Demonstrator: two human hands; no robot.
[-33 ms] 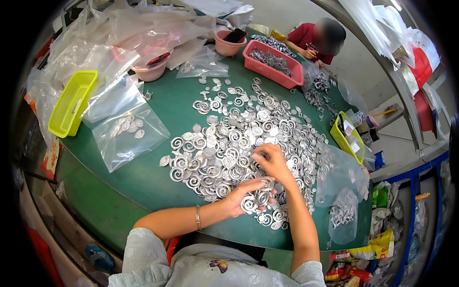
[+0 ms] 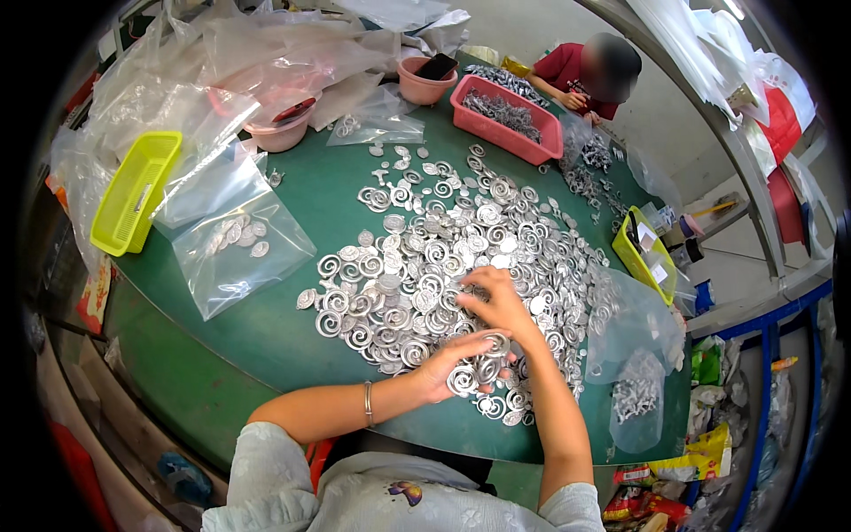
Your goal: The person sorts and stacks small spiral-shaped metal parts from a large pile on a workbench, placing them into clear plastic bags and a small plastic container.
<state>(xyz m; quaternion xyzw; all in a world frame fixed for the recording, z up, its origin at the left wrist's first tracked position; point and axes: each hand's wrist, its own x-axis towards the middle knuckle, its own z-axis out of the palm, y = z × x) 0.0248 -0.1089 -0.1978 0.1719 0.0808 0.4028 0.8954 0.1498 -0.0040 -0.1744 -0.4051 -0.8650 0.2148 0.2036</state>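
Observation:
Silver spiral-shaped metal pieces [image 2: 363,337] lie heaped across the green table in front of me, mixed with small oval and round ones. Low over the heap's near edge, my left hand [image 2: 441,370] is closed around several silver spiral pieces [image 2: 463,379], which show between thumb and fingers. Just beyond it, my right hand [image 2: 501,306] hovers over the heap, thumb and fingers curved and apart. Nothing shows between them. Whether its fingertips touch the pieces below is unclear.
A clear bag [image 2: 244,266] with oval pieces lies left, beside a yellow-green basket [image 2: 133,217]. Far back are a pink bin [image 2: 554,142] of grey parts and two pink bowls. At right lie another yellow-green basket [image 2: 660,282] and a plastic bag [image 2: 636,426]. A person [image 2: 572,75] works across the table.
My right hand has shifted slightly left over the heap, and its fingers have spread a little. The left hand keeps its hold with barely any movement.

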